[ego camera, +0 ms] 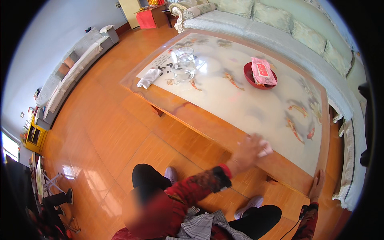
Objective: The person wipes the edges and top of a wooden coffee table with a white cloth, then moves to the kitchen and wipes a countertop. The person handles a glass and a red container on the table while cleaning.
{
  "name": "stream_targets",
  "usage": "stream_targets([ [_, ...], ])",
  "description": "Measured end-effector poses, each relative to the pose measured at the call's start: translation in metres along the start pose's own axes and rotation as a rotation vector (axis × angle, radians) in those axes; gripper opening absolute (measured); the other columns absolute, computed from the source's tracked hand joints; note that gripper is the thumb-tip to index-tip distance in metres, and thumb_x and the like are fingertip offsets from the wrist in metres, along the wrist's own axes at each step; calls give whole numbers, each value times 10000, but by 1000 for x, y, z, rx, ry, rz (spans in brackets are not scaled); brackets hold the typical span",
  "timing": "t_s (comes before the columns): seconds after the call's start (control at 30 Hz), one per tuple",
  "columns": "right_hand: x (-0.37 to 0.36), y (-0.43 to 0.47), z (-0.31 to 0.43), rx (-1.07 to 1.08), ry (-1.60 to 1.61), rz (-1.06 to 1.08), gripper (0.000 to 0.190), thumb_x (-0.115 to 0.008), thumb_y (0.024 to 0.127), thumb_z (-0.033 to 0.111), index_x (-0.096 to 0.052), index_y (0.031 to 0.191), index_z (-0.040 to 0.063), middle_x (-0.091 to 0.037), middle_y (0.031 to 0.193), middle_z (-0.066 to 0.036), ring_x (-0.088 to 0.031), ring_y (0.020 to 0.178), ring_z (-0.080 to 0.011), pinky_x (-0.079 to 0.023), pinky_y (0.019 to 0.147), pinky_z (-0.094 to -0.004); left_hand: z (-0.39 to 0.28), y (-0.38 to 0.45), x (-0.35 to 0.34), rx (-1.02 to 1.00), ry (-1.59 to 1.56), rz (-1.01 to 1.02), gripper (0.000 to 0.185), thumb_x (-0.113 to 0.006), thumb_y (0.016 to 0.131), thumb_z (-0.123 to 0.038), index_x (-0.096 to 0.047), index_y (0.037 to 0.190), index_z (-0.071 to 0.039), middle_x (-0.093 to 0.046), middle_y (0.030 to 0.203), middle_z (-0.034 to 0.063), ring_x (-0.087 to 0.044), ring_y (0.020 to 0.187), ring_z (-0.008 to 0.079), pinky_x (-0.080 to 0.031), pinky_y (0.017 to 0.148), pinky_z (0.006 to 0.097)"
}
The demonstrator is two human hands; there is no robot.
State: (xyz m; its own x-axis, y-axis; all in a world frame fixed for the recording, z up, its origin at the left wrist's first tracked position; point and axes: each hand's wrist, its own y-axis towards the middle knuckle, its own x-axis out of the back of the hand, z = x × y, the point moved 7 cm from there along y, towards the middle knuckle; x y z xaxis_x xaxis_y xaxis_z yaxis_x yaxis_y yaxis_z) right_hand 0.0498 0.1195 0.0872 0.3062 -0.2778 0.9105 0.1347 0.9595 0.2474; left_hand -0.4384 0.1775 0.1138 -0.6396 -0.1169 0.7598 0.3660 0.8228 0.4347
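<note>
My left hand (250,150) presses down over a pale pink cloth (265,149) on the near wooden border of a low table (192,117); the palm hides part of the cloth. My right hand (317,184) lies against the table's near right corner, holding nothing. The tabletop has a glossy panel printed with koi fish. A red bowl (247,79) with a pink wipes packet (263,72) in it stands towards the back. Further left are a clear glass vessel (183,72), another glass vessel (184,54) behind it, and a folded whitish cloth (149,78).
A long pale sofa (270,33) with cushions runs behind and right of the table. A grey sofa (75,66) stands along the left wall. My knees and shoes are below the table's near edge. At lower left, another person's leg (57,198) shows beside a folding metal frame (51,181).
</note>
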Motion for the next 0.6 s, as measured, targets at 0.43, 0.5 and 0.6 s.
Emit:
stream_targets([
  [0.43, -1, 3, -4, -28, -87, 27, 470, -455, 1030, 241, -432, 1456, 44, -419, 1517, -179, -345, 1427, -358, -239, 1199, -432, 281, -84, 216, 720, 709, -286, 409, -541, 953, -376, -582, 1347, -274, -577, 1325, 11, -488, 1291, 249, -341, 1043, 565],
  [0.5, -1, 2, -4, -1, -83, 16, 475, -452, 1032, 246, -428, 1461, 46, -416, 1521, -175, -340, 1431, -355, -236, 1200, -432, 281, -80, 218, 729, 722, -352, 403, -519, 971, -397, -590, 1346, -266, -567, 1347, 4, -487, 1291, 234, -331, 1059, 540],
  [0.6, -1, 1, -7, 6, -43, 9, 477, -446, 1034, 244, -423, 1467, 45, -422, 1519, -159, -348, 1429, -337, -237, 1199, -419, 250, -69, 197, 590, 789, -322, 363, -529, 973, -370, -614, 1308, -261, -568, 1335, -1, -499, 1272, 225, -332, 1052, 530],
])
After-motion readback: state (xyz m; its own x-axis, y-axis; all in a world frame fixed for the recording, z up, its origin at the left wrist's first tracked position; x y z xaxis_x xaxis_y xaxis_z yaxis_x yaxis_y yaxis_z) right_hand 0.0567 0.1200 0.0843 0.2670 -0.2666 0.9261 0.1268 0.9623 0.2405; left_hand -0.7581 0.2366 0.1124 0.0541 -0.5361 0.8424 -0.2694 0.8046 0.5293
